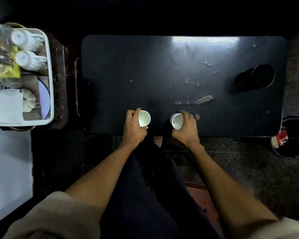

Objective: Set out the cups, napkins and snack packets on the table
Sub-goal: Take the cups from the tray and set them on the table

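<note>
Two small white cups stand upright near the front edge of the dark table point(162, 69). My left hand point(134, 126) is wrapped around the left cup point(144, 118). My right hand point(186, 127) grips the right cup point(176, 120). On the left, a white tray point(50, 69) holds two more white cups point(26, 49) lying on their sides, snack packets point(2, 54) and folded white napkins point(5, 106).
A dark cylindrical container point(255, 77) stands on the table's right side. The tray rests on a dark wooden stand point(62, 83) left of the table. A black bin point(293, 137) with red litter sits on the floor at the table's right front corner.
</note>
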